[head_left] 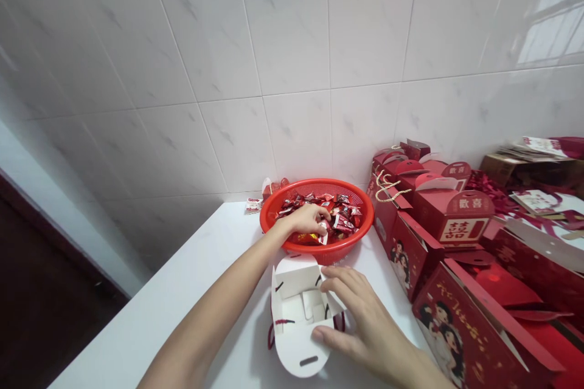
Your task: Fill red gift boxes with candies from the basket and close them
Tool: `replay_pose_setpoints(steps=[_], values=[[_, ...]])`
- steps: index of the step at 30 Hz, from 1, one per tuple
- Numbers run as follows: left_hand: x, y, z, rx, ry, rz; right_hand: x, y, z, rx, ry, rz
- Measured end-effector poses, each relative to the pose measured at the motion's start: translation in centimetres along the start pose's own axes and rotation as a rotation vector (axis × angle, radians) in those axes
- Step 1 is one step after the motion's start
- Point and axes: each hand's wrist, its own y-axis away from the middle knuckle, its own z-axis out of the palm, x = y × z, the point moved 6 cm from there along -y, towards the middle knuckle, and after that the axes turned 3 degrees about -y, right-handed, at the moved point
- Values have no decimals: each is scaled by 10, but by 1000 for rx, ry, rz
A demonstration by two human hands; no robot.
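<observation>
A red plastic basket [362, 234] on the white table holds many wrapped candies [344, 223]. My left hand [310, 220] reaches into it, fingers curled down on the candies at the middle; what its fingertips grip is too small to make out. In front of the basket stands an opened paper box [300, 340], white inside, with its flaps up and dark red cords at its sides. My right hand [353, 310] rests against the box's right side, thumb on the near flap and fingers on the right edge, spread apart.
Folded red gift boxes [460, 219] and red bags [442, 328] crowd the right side of the table. Small packets [253, 205] lie left of the basket by the tiled wall [292, 42]. Stacked cards [538, 149] are at the far right.
</observation>
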Motion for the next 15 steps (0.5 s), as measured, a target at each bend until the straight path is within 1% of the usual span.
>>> replay_pose_setpoints(steps=[4,7,9,15], values=[[-16,9,-17,229,129,-39,0,0,1,-9,-17,13],[-27,15,-23,354,214,-54,0,0,1,-14,-25,20],[-32,16,-24,393,285,-55,0,0,1,-11,-27,21],[-40,14,-24,441,473,-38,1,-1,0,-4,-42,21]])
